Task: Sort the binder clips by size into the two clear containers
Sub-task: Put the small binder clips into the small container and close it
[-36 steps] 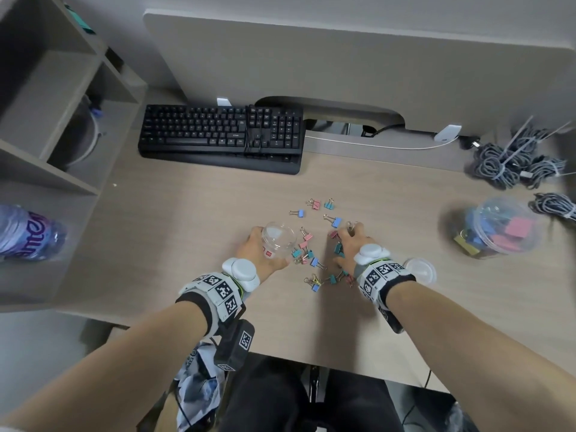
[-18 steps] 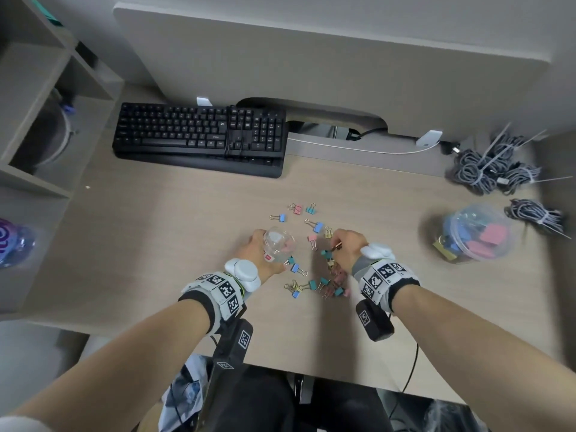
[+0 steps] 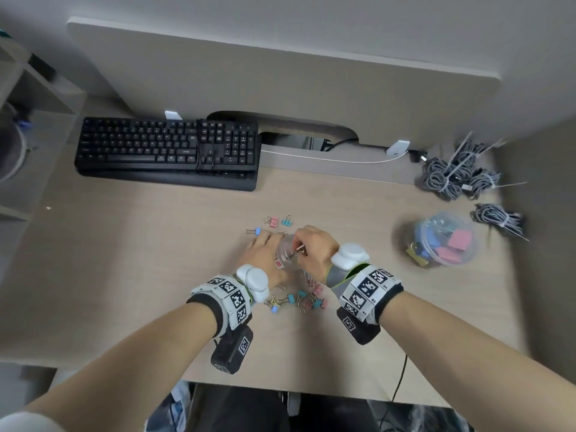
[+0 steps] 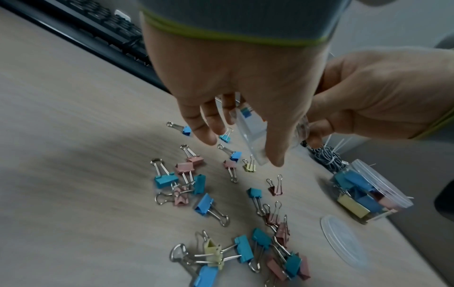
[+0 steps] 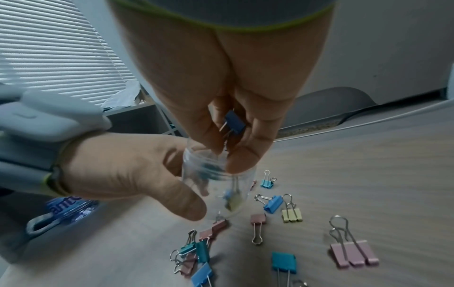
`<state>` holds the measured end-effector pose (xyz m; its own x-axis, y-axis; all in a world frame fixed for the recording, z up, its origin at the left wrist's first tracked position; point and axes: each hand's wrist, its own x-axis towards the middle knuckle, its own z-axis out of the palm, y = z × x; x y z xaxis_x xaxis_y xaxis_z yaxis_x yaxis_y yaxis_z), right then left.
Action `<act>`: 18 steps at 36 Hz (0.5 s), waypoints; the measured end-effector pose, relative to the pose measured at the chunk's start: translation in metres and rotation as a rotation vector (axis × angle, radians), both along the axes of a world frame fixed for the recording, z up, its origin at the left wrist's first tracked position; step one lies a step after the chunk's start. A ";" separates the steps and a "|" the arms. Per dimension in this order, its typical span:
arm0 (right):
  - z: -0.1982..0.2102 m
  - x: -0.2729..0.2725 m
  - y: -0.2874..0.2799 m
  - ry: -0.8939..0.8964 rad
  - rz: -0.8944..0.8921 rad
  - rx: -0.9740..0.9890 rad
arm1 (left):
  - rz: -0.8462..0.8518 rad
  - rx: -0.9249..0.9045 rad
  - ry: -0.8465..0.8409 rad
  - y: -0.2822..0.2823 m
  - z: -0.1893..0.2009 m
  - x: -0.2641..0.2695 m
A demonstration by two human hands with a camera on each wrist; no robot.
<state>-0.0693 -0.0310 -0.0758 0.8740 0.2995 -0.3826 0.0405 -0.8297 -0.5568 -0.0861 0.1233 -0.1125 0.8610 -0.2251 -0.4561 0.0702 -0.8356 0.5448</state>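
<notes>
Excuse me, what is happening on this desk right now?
A person is sorting binder clips by size. The left hand holds a small clear jar, and the right hand pinches a blue clip just above its mouth. A few clips are already inside. Many small clips lie loose on the desk, and a bigger tub to the right holds large ones.

keyboard (image 3: 168,152) behind the loose clips (image 3: 297,299); filled container (image 3: 444,240) right of them; cable bundles (image 3: 458,174) behind it
</notes>
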 end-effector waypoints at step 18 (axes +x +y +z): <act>0.013 -0.002 -0.002 -0.101 0.098 0.083 | 0.083 -0.093 0.045 0.019 -0.001 0.013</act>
